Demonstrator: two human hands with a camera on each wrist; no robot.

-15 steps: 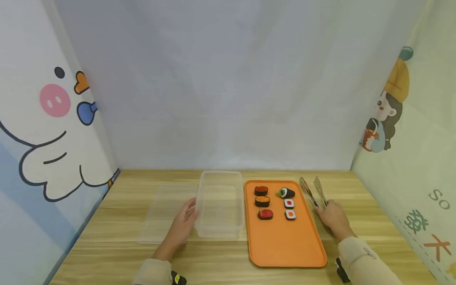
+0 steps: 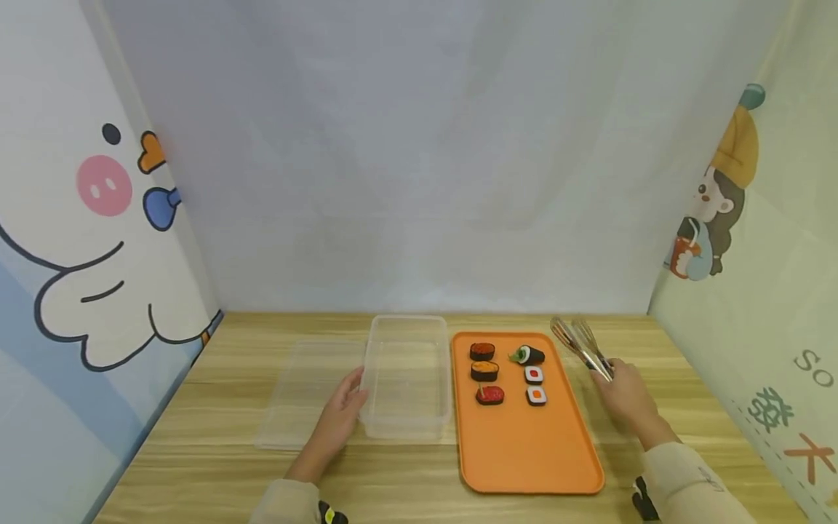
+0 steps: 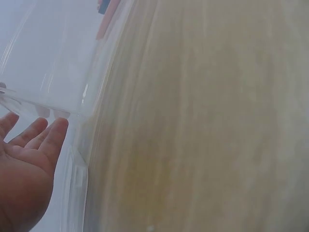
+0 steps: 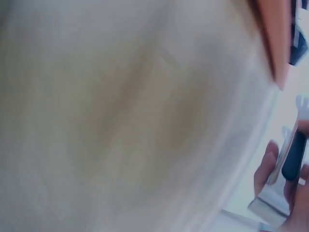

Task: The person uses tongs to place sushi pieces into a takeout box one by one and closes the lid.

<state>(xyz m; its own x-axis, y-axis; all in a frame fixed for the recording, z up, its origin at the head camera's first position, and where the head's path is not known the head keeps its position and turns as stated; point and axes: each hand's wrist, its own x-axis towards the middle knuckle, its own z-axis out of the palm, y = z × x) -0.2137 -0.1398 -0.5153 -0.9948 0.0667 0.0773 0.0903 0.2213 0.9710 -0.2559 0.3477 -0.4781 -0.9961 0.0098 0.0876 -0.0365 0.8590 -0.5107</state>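
The left hand (image 2: 340, 415) has its fingers loosely spread, their tips at the left edge of a clear plastic box (image 2: 407, 371); it does not grip it. The right hand (image 2: 628, 399) grips a pair of metal tongs (image 2: 583, 352) by the dark handles, the two ends parted and pointing away from the person. Whether the tongs touch the table (image 2: 216, 444) cannot be told.

The box stands near the middle of the wood-patterned table. A clear, flat lid (image 2: 291, 397) lies to its left, partly behind the left hand. Just to the box's right is an orange tray (image 2: 530, 455); the tongs are beyond the tray's right edge. Six sushi pieces sit on the tray's far half in two columns: on the left, a red-topped piece (image 2: 482, 351), an orange-topped piece (image 2: 484, 372) and a bright red piece (image 2: 489, 395); on the right, a dark roll (image 2: 529, 355) with green at one end, then a red-centred square (image 2: 533, 375) and an orange-centred square (image 2: 536, 395).
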